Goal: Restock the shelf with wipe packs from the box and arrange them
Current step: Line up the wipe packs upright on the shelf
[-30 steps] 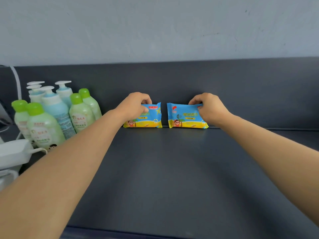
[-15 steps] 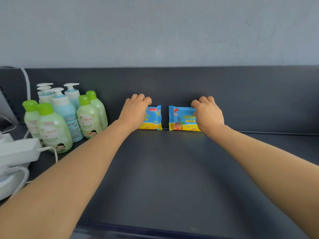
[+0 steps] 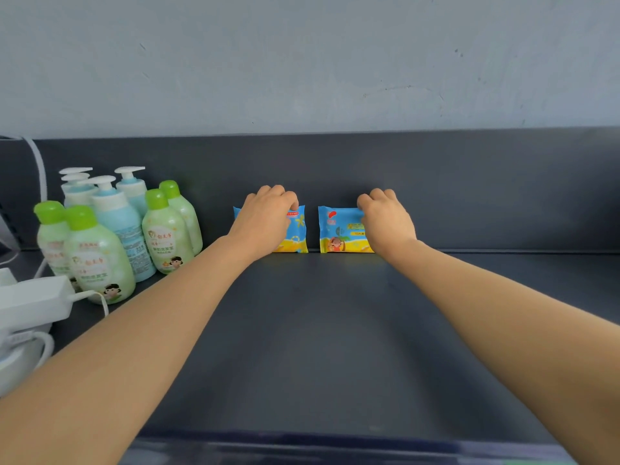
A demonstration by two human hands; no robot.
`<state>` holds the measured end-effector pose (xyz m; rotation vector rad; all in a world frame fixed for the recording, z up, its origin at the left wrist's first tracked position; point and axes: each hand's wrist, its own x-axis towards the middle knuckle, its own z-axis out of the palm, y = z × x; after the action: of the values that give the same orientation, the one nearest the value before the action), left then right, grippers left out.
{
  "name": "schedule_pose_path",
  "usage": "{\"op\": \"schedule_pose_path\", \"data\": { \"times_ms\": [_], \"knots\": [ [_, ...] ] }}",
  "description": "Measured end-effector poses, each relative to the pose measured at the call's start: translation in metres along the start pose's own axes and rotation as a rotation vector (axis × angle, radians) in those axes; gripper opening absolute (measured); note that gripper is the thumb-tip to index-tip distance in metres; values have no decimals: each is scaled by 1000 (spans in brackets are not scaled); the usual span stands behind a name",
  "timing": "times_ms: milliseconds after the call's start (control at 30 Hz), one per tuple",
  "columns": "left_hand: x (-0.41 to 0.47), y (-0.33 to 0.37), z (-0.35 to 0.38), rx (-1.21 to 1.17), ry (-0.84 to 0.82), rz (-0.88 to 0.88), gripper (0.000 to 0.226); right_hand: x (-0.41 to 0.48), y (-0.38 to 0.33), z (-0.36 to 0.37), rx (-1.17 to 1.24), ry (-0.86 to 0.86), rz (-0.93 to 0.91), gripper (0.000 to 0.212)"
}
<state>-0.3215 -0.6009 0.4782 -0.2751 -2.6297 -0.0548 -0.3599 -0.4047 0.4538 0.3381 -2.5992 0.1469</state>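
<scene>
Head cam: the left wipe pack [image 3: 297,233] and right wipe pack [image 3: 339,229] stand upright at the shelf [image 3: 318,330]'s back edge, slightly apart. The left hand [image 3: 265,223] and right hand [image 3: 385,224] each have their grip curled over their own pack's top. Thumbs are hidden, so probably pinching. The bottles [image 3: 100,253] crowd the back left corner.

two wipe packs [image 3: 339,226], four green-capped bottles [image 3: 97,260], four pale blue pump bottles [image 3: 117,223] and one white corded device [image 3: 33,302], all on one dark shelf [image 3: 318,347].

Green-capped bottles [image 3: 97,260] and blue pump bottles [image 3: 117,223] are bunched up at 9 o'clock, with a white corded gadget [image 3: 33,303] parked beside them.
</scene>
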Motion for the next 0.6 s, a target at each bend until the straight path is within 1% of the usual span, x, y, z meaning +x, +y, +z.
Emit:
{"op": "schedule_pose_path", "data": {
  "times_ms": [133,267,400,600],
  "knots": [
    [-5,15,-6,-57,-75,27,26,-3,2,-3,9,5,-5,36],
    [-10,35,-14,-148,-124,47,25,-8,6,-11,42,59,-29,38],
    [-13,57,-25,-185,-223,72,23,-17,11,-27,122,107,-11,31],
    [-27,108,-33,-187,-334,231,22,-55,32,-50,168,101,59,29]
  ]
}}
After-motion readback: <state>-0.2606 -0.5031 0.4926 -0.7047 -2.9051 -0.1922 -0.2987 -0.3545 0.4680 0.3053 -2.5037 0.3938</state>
